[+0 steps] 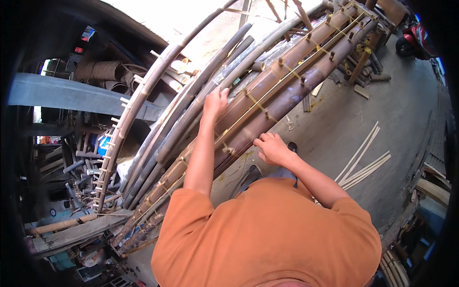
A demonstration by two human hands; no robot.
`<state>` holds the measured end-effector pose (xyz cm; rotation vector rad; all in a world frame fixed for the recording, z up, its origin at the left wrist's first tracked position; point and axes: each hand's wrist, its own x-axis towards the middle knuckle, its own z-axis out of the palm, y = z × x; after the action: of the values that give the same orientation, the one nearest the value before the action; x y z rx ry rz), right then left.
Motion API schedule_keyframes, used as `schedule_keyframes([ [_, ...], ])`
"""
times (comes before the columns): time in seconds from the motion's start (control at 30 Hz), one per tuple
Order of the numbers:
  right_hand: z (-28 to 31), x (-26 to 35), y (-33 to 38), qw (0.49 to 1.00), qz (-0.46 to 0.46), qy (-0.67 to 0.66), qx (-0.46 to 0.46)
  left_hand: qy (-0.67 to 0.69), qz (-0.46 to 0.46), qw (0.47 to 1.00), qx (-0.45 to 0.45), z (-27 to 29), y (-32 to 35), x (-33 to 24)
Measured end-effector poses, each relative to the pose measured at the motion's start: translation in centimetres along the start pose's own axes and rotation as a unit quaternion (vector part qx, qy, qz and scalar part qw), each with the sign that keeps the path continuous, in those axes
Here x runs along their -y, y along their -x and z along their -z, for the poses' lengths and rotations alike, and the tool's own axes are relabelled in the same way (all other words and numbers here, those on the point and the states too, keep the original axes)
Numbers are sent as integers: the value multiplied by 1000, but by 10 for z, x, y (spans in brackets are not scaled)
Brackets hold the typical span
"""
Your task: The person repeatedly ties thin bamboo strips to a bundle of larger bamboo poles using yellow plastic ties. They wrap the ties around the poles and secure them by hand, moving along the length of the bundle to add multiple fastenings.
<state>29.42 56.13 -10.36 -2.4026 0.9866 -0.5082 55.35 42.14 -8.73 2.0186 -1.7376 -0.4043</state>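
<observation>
- our left hand [216, 103] reaches over the far brown pole [267, 79], with its fingers bent forward; we cannot tell if they pinch anything.
- our right hand [273, 149] is nearer to our body, at the near edge of the near brown pole [287, 104]. its fingers are loosely curved, and we cannot tell if they touch the pole or hold something small.
- the two brown poles lie side by side, slanting past our hands, from the lower left up to the upper right.
- yellow cord [256, 102] crosses both poles, to the right of our left hand, and short wooden pegs [281, 61] stand up along them.
- a pale knot [229, 150] sits on the poles, to the left of our right hand.
- beyond our left hand we see several grey poles [239, 71], and farther to its left one curved pole [126, 117] with a row of light pegs.
- to the right of our right hand, thin pale strips [358, 153] are lying on the floor [406, 105].
- well apart from both hands, at the upper right, there is a red motorbike [420, 38].
</observation>
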Motion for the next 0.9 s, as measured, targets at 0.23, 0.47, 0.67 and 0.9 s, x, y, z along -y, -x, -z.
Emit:
schedule_keyframes([
  [0.23, -81, 76, -7, 488, -344, -802, -30, -16, 51, 988, 145, 41, 178, 49],
  [0.47, -58, 175, -152, 832, -98, -516, -179, 216, -75, 968, -104, -25, 184, 95],
  [0.67, -26, 86, -210, 972, -147, 181, 35, 56, 42, 998, -10, 26, 175, 43],
  [0.9, 44, 126, -146, 861, 42, -485, 148, -35, 65, 997, 10, 26, 181, 45],
])
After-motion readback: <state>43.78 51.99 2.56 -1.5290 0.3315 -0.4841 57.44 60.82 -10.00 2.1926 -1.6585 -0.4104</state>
